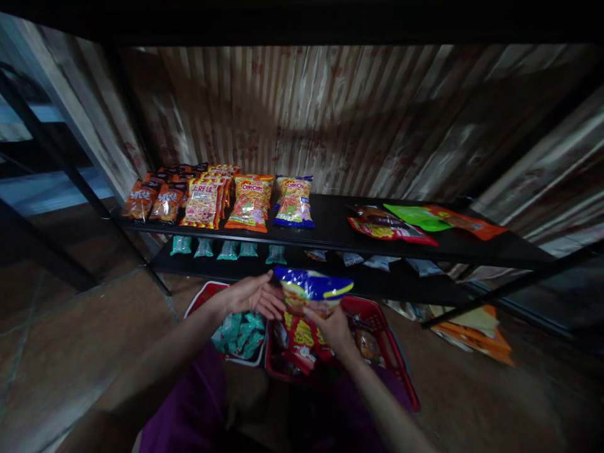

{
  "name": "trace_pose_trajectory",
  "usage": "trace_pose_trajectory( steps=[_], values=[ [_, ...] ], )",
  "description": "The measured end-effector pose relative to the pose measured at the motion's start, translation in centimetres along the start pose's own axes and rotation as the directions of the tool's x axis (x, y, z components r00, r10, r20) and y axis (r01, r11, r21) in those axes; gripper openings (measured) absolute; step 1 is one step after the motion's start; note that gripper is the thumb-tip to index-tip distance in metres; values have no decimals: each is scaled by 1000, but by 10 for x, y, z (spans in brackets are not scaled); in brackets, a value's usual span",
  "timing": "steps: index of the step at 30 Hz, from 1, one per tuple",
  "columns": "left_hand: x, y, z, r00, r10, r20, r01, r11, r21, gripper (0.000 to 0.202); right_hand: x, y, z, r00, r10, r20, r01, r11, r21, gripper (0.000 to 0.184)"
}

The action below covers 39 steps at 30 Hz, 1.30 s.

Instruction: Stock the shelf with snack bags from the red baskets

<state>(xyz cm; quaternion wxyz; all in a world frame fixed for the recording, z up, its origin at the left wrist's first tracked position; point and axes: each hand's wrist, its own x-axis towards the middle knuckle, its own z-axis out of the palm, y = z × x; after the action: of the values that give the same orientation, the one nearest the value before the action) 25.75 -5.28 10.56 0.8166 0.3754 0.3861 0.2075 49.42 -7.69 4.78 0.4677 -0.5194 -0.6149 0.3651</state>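
My right hand grips a blue-and-yellow snack bag, thumb across its lower front, above the baskets. Beside the bag's left edge is my left hand, open, fingers stretched toward it; whether the fingertips touch it I cannot tell. Below my hands a red basket holds red-and-yellow snack bags and a brownish packet. Left of it, a second basket with a red and white rim contains teal packets. A similar blue-edged bag stands on the shelf ahead.
The black upper shelf carries orange bags, red-and-yellow bags, dark brown bags and flat packs. Small packets line the lower shelf. Orange packs lie on the floor by the right shelf leg.
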Motion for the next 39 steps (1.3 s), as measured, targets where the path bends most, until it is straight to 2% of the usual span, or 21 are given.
trace_pose_trajectory(
  steps=[1, 2, 4, 5, 6, 9, 14, 16, 19, 23, 28, 30, 34, 39],
  values=[
    [0, 7, 3, 993, 91, -72, -92, 996, -8, 64, 6, -6, -2, 992, 123, 24, -125, 977, 174, 48],
    [1, 11, 7, 968, 171, -185, -171, 985, 17, 60, 12, -13, -3, 976, 213, 36, -213, 921, 326, 49],
    [8, 11, 16, 876, 313, -367, -288, 950, 122, 51, 20, -25, -5, 948, 318, 24, -283, 805, 521, 52],
    [12, 8, 21, 838, 365, -405, -321, 931, 175, 48, 23, -31, -6, 938, 346, 12, -291, 770, 568, 53],
    [16, 3, 26, 819, 407, -404, -348, 913, 212, 46, 26, -35, -6, 932, 362, 10, -298, 751, 590, 53],
    [24, -13, 36, 836, 437, -331, -380, 897, 225, 52, 30, -45, -6, 925, 376, 63, -336, 727, 599, 50],
    [20, -30, 38, 888, 352, -294, -310, 933, 181, 69, 31, -55, -4, 919, 374, 128, -376, 727, 575, 46],
    [17, -32, 37, 889, 358, -285, -322, 932, 167, 67, 31, -60, -3, 915, 373, 155, -391, 723, 570, 46],
    [14, -34, 34, 872, 393, -291, -361, 919, 159, 62, 31, -64, -4, 894, 402, 196, -433, 670, 603, 45],
    [12, -41, 32, 850, 456, -263, -435, 890, 139, 54, 36, -68, -7, 866, 471, 167, -462, 628, 626, 44],
    [2, -41, 36, 877, 454, -159, -434, 889, 147, 49, 37, -76, -6, 822, 538, 185, -518, 574, 634, 43],
    [-1, -33, 39, 869, 472, -151, -454, 880, 140, 53, 34, -79, -2, 837, 519, 173, -495, 585, 643, 42],
    [1, -14, 46, 823, 527, -210, -528, 847, 56, 69, 26, -85, 7, 887, 442, 133, -411, 624, 665, 44],
    [9, -17, 52, 789, 541, -290, -567, 824, -7, 72, 22, -88, 6, 924, 323, 206, -376, 668, 642, 44]
  ],
)
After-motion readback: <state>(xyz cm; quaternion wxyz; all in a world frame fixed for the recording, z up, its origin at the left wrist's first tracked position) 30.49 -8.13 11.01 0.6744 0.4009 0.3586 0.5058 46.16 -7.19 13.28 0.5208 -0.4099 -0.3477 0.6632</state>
